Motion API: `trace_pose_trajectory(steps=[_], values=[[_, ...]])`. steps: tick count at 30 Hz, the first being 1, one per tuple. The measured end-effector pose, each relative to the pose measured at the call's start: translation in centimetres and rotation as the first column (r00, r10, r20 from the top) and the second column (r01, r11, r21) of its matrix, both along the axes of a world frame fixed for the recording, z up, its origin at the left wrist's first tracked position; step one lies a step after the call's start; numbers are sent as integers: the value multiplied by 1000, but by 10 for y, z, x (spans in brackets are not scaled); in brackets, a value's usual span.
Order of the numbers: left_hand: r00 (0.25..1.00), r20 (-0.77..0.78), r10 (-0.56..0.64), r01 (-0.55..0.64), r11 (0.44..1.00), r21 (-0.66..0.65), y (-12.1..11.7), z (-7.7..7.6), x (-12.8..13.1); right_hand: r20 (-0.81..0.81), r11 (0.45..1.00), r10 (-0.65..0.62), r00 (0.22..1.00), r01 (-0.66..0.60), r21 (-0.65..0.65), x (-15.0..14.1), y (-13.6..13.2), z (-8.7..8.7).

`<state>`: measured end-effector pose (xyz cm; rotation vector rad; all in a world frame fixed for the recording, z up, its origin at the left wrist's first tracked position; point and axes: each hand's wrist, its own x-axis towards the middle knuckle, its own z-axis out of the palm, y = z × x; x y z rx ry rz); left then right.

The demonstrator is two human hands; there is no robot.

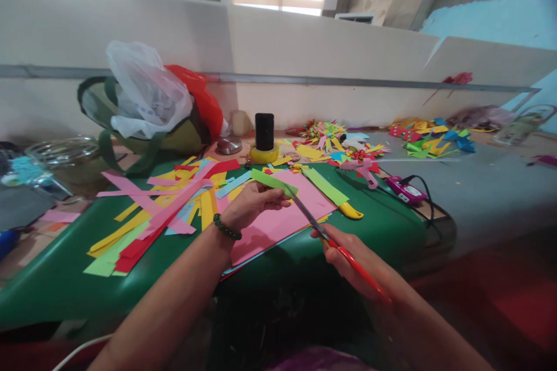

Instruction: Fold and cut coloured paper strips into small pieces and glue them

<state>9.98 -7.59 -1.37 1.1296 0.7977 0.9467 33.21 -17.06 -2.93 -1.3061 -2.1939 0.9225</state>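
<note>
Green paper (266, 178) is being pinched by left fingers (268, 197); toward four o'clock, scissors (314, 221) are being gripped by right fingers (337, 258).

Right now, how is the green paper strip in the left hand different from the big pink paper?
Colour: the green strip is light green, but the pink sheet is pink.
Size: the green strip is narrow, while the pink sheet is much wider.
Place: the left hand holds the green strip up at the scissors; the pink sheet lies flat below.
Both look like plain coloured paper.
</note>
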Motion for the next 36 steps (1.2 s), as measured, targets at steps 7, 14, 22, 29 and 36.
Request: trace_pose_trajectory(steps=[7, 14, 22, 29, 36], values=[[1000, 3, -20, 20, 1000, 5, 0, 0, -1, -2, 999, -38, 999, 38, 6, -2, -3, 1], [1000, 19, -17, 17, 1000, -3, -2, 2, -1, 12, 995, -59, 998, 58, 76, -4, -3, 1], [999, 11, -46, 46, 999, 3, -4, 3, -1, 72, 998, -15, 997, 11, 60, -5, -5, 8], [999, 6, -42, 42, 999, 11, -4, 3, -1, 103, 997, -37, 994, 29, 75, -8, -4, 8], [998, 5, -61, 61, 998, -4, -4, 4, -1, 115, 996, -67, 991, 58, 73, -8, -5, 4]])
